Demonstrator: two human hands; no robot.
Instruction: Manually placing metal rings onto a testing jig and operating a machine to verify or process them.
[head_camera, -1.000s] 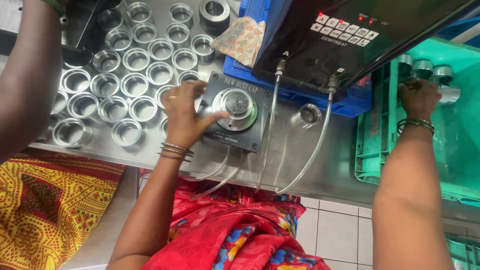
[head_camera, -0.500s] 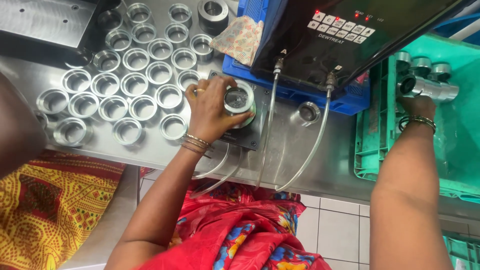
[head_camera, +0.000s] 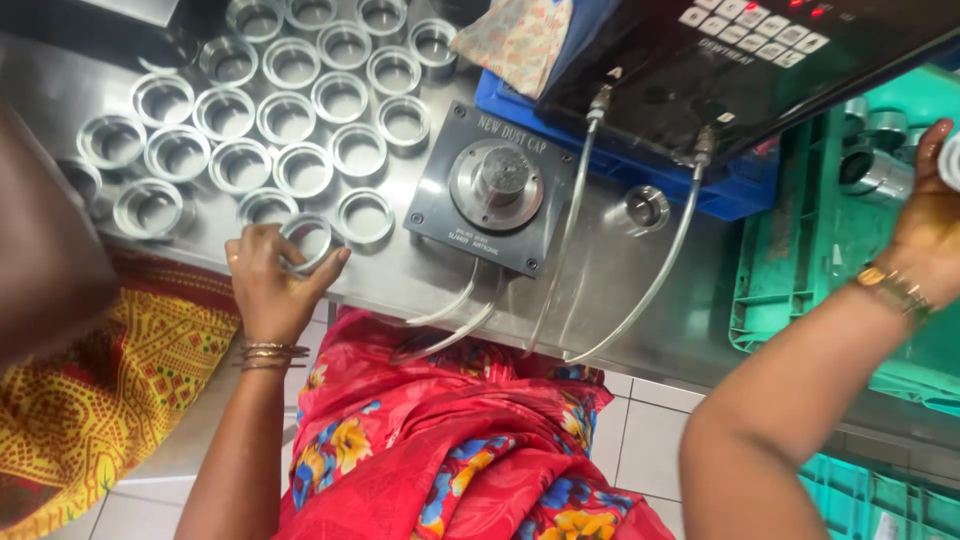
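Note:
My left hand (head_camera: 268, 283) grips a shiny metal ring (head_camera: 310, 240) and holds it at the near edge of the steel bench, beside several like rings (head_camera: 290, 110) set in rows. To its right stands a grey fixture plate (head_camera: 495, 190) with a round post in its middle, bare on top. My right hand (head_camera: 928, 220) is over the green crate (head_camera: 800, 250) at the far right, closed around a metal part (head_camera: 950, 160) that the frame edge mostly cuts off.
A black gauge unit with a keypad (head_camera: 740, 50) sits on a blue tray (head_camera: 620, 160); clear hoses (head_camera: 570, 240) run from it over the bench edge. A patterned cloth (head_camera: 515, 40) lies behind. Another person's arm (head_camera: 40, 250) is at the left.
My left hand lifted a ring off the fixture post and carried it left to the rows of rings. My right hand rose from the crate with a metal part.

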